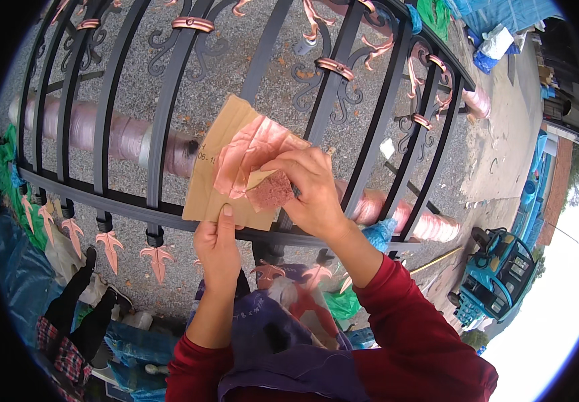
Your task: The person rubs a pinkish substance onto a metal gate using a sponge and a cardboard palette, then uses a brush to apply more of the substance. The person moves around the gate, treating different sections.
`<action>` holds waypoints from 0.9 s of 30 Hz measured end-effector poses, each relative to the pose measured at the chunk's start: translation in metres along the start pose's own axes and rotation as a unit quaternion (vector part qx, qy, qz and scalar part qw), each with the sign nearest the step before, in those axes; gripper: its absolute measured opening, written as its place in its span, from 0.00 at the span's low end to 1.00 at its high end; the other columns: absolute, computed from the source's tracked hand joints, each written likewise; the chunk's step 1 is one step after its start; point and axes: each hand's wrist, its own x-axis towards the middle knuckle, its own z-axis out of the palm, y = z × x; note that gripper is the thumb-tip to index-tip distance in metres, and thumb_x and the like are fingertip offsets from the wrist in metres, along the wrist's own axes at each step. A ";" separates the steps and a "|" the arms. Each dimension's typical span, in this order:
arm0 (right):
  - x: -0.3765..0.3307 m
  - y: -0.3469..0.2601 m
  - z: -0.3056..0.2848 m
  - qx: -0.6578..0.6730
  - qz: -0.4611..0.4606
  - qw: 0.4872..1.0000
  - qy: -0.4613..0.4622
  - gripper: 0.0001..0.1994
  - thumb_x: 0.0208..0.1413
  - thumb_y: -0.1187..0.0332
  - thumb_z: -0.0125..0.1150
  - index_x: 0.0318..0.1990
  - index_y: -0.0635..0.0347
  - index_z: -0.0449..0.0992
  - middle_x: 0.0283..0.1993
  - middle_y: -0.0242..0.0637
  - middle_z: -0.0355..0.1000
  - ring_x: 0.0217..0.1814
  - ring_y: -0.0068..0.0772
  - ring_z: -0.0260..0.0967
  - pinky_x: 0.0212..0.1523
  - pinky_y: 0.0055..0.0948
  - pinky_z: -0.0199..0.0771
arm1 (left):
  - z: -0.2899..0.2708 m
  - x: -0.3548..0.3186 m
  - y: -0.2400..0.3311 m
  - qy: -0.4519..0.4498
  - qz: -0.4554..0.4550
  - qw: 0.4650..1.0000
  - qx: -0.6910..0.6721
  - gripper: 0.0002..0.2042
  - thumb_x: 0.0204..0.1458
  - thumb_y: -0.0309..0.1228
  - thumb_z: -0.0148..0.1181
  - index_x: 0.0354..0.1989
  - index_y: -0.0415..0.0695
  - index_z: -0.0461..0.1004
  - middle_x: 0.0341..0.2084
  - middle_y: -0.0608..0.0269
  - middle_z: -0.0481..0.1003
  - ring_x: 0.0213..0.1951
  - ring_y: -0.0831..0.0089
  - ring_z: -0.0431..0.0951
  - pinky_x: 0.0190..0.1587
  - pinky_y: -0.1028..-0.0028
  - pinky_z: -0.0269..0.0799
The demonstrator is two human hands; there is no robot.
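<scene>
My left hand (218,246) grips the lower edge of a brown cardboard piece (219,191), its thumb lying on top. Across the cardboard's upper right spreads a shiny, wrinkled copper-pink patch (256,147); whether it is paint or film I cannot tell. My right hand (313,191) pinches a small, rough, reddish-brown sponge (273,191) at the patch's lower edge. Beneath both hands lies a black metal fence panel (105,194) with copper-coloured collars (193,25), scrolls and spear tips (157,261).
Plastic-wrapped rolls (118,134) lie under the panel on gravel. At the lower left is another person's dark-clothed leg (75,288), near blue sheeting (8,268). A teal three-wheeled vehicle (497,275) stands at the right. Blue plastic (378,234) wraps part of the panel's near edge.
</scene>
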 end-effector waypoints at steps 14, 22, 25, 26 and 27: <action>-0.002 0.120 -0.095 0.046 0.179 0.956 0.227 0.10 0.53 0.75 0.59 0.44 0.63 0.74 0.40 0.29 0.73 0.39 0.19 0.66 0.44 0.21 0.65 | -0.080 0.029 -0.041 0.079 0.024 0.988 -0.129 0.12 0.60 0.37 0.50 0.41 0.38 0.70 0.28 0.64 0.75 0.27 0.79 0.72 0.31 0.79 0.67; 0.050 0.131 -0.083 -0.126 0.000 0.974 0.187 0.25 0.33 0.88 0.52 0.40 0.53 0.76 0.44 0.34 0.70 0.47 0.41 0.62 0.53 0.32 0.58 | -0.079 0.036 -0.049 0.078 0.014 0.981 -0.178 0.21 0.60 0.36 0.50 0.56 0.37 0.61 0.43 0.61 0.74 0.40 0.77 0.77 0.42 0.77 0.73; 0.065 0.133 -0.084 -0.162 -0.027 0.971 0.173 0.24 0.34 0.87 0.54 0.40 0.49 0.77 0.43 0.30 0.71 0.47 0.38 0.62 0.50 0.31 0.57 | -0.084 0.037 -0.055 0.084 0.000 0.981 -0.174 0.21 0.59 0.36 0.50 0.57 0.37 0.61 0.46 0.60 0.73 0.42 0.76 0.76 0.44 0.76 0.74; 0.069 0.133 -0.084 -0.175 -0.035 0.970 0.166 0.24 0.34 0.86 0.55 0.40 0.48 0.77 0.43 0.30 0.71 0.46 0.37 0.62 0.49 0.31 0.57 | -0.084 0.037 -0.056 0.088 0.000 0.981 -0.173 0.21 0.59 0.37 0.50 0.57 0.38 0.61 0.45 0.60 0.73 0.42 0.76 0.76 0.44 0.76 0.74; 0.073 0.133 -0.084 -0.187 -0.044 0.968 0.159 0.23 0.35 0.86 0.56 0.39 0.48 0.78 0.42 0.29 0.71 0.46 0.37 0.62 0.48 0.31 0.56 | -0.084 0.037 -0.057 0.092 0.000 0.981 -0.172 0.21 0.59 0.37 0.50 0.57 0.38 0.61 0.45 0.61 0.73 0.41 0.76 0.76 0.44 0.76 0.74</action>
